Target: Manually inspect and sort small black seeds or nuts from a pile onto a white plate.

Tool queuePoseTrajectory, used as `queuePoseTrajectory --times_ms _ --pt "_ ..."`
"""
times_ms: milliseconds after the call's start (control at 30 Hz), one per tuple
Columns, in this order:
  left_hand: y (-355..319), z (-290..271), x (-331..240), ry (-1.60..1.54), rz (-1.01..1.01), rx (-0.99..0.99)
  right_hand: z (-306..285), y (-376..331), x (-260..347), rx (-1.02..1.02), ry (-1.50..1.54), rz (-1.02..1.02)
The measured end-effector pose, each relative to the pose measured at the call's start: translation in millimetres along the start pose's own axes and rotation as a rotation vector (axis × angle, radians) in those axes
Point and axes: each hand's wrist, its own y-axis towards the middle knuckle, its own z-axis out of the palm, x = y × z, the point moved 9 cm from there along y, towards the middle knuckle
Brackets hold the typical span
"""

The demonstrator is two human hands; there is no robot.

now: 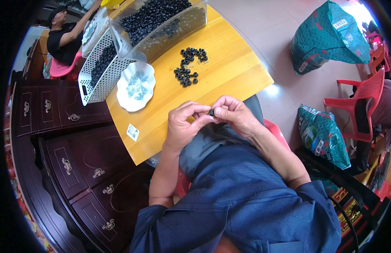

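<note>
Over the near edge of the yellow wooden table (229, 71), my left hand (183, 123) and my right hand (237, 114) meet fingertip to fingertip. Between them they pinch a small black round part (211, 112), mostly covered by the fingers. Beyond my hands, several black ring-shaped parts (187, 78) lie loose on the tabletop, some with a hole showing. To the left, a white scalloped dish (124, 100) holds many small clear pieces (137, 85).
A clear bin (178, 36) heaped with black parts stands at the back, beside a white perforated basket (92, 90). Dark wooden drawers (77, 168) flank the table. Teal sacks (322, 42) and a red chair (364, 101) are at right. Another person (62, 40) sits far left.
</note>
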Motion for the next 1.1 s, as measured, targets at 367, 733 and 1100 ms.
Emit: queuePoseTrajectory --times_ms 367,733,1100 --pt "1 9 -7 -0.15 -0.012 0.222 22 -3 13 0.14 -0.047 -0.067" --pt "-6 2 -16 -0.152 0.106 0.131 37 -11 17 0.173 -0.148 -0.097" --pt "-5 -4 -18 -0.065 0.088 0.118 35 -3 8 0.131 -0.125 0.005"
